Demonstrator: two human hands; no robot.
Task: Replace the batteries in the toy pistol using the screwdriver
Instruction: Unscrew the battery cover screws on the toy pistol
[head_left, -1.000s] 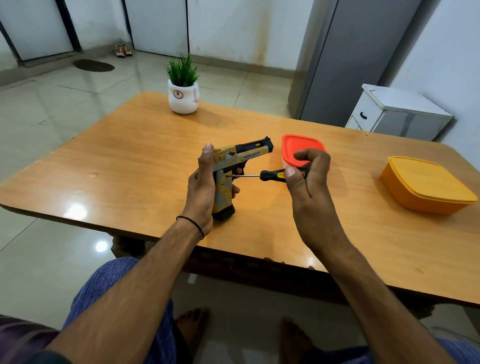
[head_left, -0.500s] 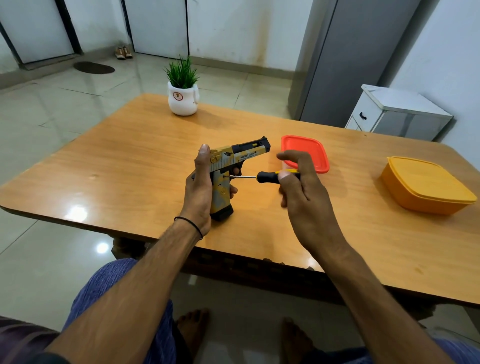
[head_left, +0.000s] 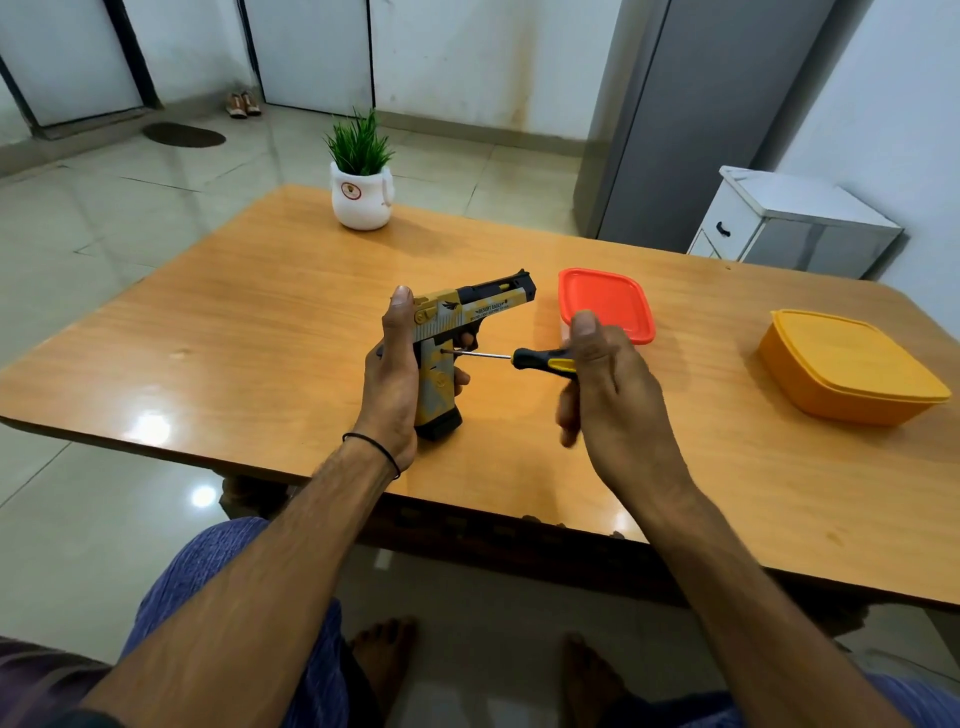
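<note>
Head view, seated person, bench (head_left: 234, 338) in front.

- Far left: a potted plant (head_left: 361, 192) is standing well apart from the work, taking no part.
- The left hand (head_left: 392, 379) is gripping the toy pistol (head_left: 452, 314) near the front edge of the bench. Its fingers are wrapping round the grip, and the thumb is lying straight up behind the slide. The pistol is standing upright, muzzle pointing right, butt down at the bench surface. Judgement: this hold is bracing the toy against sideways push and turning the grip's flat side toward the tool.
- The screwdriver (head_left: 519, 357) is lying level, its tip touching the upper grip panel. Judgement: it is sitting in a cover screw, so the opening step is under way.
- The right hand (head_left: 608, 395) is curling round the handle's far end, thumb raised. The lower fingers are blurred, probably from twisting.
- A red-lidded box (head_left: 605, 301) is sitting just behind that hand, lid on. It is perhaps holding the batteries, though its contents are not visible.
- Far right: an orange lidded box (head_left: 847, 364) is sitting apart.
</note>
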